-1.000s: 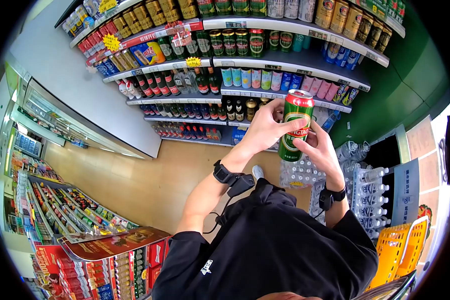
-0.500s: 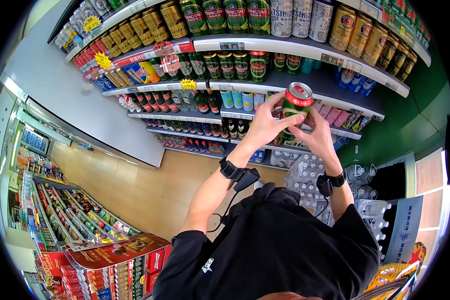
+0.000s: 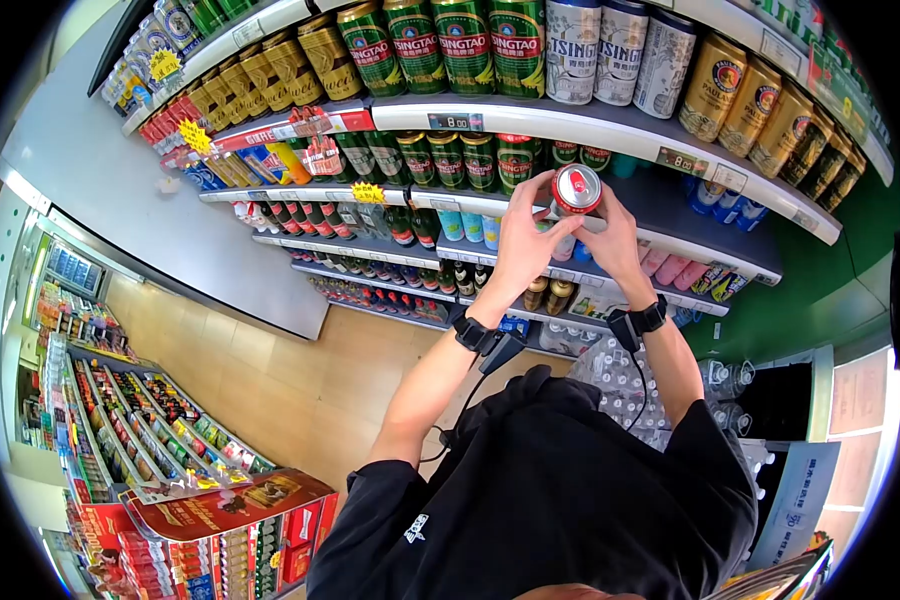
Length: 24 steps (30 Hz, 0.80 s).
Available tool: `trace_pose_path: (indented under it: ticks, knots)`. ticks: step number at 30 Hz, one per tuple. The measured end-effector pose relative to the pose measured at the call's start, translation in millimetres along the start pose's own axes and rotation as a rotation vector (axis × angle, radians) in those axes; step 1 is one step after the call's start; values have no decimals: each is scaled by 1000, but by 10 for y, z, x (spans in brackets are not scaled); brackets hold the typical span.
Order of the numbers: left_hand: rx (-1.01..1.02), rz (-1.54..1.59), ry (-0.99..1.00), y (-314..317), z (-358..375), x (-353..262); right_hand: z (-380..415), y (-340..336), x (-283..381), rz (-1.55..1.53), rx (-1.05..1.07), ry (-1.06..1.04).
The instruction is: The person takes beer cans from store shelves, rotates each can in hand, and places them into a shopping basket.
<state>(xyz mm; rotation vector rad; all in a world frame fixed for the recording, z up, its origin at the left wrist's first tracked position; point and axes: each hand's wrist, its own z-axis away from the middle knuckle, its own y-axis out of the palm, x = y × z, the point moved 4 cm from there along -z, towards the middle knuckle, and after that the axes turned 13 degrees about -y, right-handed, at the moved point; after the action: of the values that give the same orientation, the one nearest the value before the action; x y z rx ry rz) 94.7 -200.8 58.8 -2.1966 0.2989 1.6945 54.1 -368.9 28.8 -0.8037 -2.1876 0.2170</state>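
A beer can (image 3: 577, 189) with a silver top and red rim is between my two hands, in front of the second shelf; its top faces up toward me. My left hand (image 3: 526, 240) is wrapped round its left side, fingers at the far edge. On the can's other side, my right hand (image 3: 610, 240) has its fingers closed against it. The thumbs nearly meet below the can, and most of its body is hidden. Just behind to the left, a row of green cans (image 3: 478, 162) stands on the second shelf (image 3: 660, 200).
Tall green Tsingtao cans (image 3: 518, 50) and gold Paulaner cans (image 3: 715, 85) line the shelf above. Lower shelves hold bottles (image 3: 400, 226). Shrink-wrapped water bottles (image 3: 615, 385) stand on the floor below my right arm. A red display stand (image 3: 240, 505) is at lower left.
Both hands have moved slightly left with the can, closer to the second shelf. The can has tipped so that more of its top and less of its side shows.
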Motion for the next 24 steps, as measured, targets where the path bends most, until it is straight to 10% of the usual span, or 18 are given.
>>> trace_pose_path:
  ticks: [24]
  knots:
    - [-133, -8, 0, -1, -458, 671, -467, 279, -679, -177, 22, 11]
